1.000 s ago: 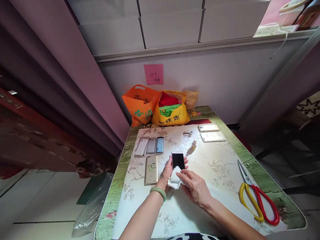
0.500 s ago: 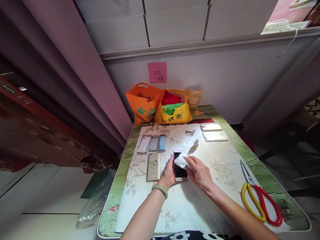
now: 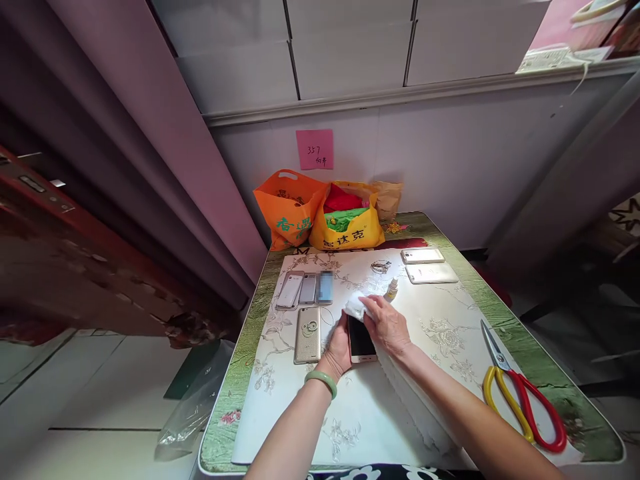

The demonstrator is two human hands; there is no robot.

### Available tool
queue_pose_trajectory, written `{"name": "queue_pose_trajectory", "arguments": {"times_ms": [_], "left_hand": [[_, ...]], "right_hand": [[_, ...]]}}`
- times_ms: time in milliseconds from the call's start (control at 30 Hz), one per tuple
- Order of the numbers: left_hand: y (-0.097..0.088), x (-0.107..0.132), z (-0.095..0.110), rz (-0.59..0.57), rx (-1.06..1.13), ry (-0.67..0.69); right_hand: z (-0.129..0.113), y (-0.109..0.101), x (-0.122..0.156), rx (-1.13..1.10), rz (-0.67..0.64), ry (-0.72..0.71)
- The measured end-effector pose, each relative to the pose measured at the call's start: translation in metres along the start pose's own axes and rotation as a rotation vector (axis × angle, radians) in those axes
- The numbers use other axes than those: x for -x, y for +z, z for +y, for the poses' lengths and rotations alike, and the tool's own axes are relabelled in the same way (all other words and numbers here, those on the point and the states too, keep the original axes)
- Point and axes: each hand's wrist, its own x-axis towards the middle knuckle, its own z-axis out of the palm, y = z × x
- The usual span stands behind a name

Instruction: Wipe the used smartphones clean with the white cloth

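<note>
A gold-edged phone (image 3: 361, 343) with a dark screen lies on the white embroidered cloth (image 3: 360, 413). My left hand (image 3: 339, 350), with a green bangle on the wrist, grips the phone's left edge. My right hand (image 3: 385, 325) presses a crumpled white wipe (image 3: 354, 307) onto the phone's far end, fingers closed on the wipe. A small dropper bottle (image 3: 391, 289) stands just beyond my right hand.
Three phones (image 3: 307, 289) lie in a row at the left, a gold phone with a ring holder (image 3: 307, 325) below them. Two more phones (image 3: 427, 265) lie far right. Red-and-yellow scissors (image 3: 520, 393) rest at the right edge. Orange and yellow bags (image 3: 320, 217) stand against the wall.
My right hand slid the wipe from the phone's near end up to its far end. My left hand kept hold of the phone, which now lies a little nearer to me.
</note>
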Motion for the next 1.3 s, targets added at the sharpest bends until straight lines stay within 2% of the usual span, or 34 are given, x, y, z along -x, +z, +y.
{"name": "queue_pose_trajectory", "arguments": {"times_ms": [67, 167, 267, 333, 433, 600, 700, 800, 900, 1000, 1100, 1200, 1300], "left_hand": [[0.001, 0.000, 0.000, -0.013, 0.011, -0.020], [0.002, 0.001, 0.001, -0.024, 0.009, -0.040], [0.002, 0.000, 0.002, -0.029, -0.018, -0.028], [0.001, 0.001, 0.003, -0.026, -0.036, -0.015], [-0.002, 0.003, 0.003, -0.024, -0.038, -0.009], [0.000, 0.001, 0.000, -0.044, -0.004, 0.011], [0.004, 0.001, 0.000, -0.048, 0.016, 0.027], [0.005, 0.004, 0.001, -0.038, 0.019, 0.004], [0.002, 0.006, 0.003, -0.022, 0.000, -0.022], [0.000, 0.004, 0.003, -0.022, -0.032, 0.002], [-0.002, 0.000, 0.002, -0.006, -0.071, 0.033], [-0.004, -0.002, 0.003, 0.002, -0.085, 0.038], [-0.006, -0.002, 0.003, -0.019, -0.048, -0.009]], "right_hand": [[0.009, 0.000, 0.003, 0.027, 0.003, 0.031], [0.016, 0.003, 0.029, 0.052, -0.014, 0.023], [0.011, 0.007, 0.059, 0.047, -0.029, -0.086], [0.002, 0.008, 0.069, 0.032, -0.041, -0.176], [-0.012, 0.004, 0.058, 0.010, -0.057, -0.215], [-0.015, -0.005, 0.005, 0.036, -0.028, -0.078], [-0.010, -0.006, -0.008, 0.073, -0.010, -0.004], [-0.006, -0.002, 0.006, 0.112, -0.023, -0.054], [-0.006, 0.002, 0.039, 0.134, -0.045, -0.148], [-0.008, 0.003, 0.071, 0.110, -0.069, -0.211], [-0.008, 0.002, 0.090, 0.064, -0.114, -0.260], [-0.005, 0.001, 0.083, 0.046, -0.139, -0.267], [-0.003, 0.000, 0.055, 0.065, -0.132, -0.199]]}}
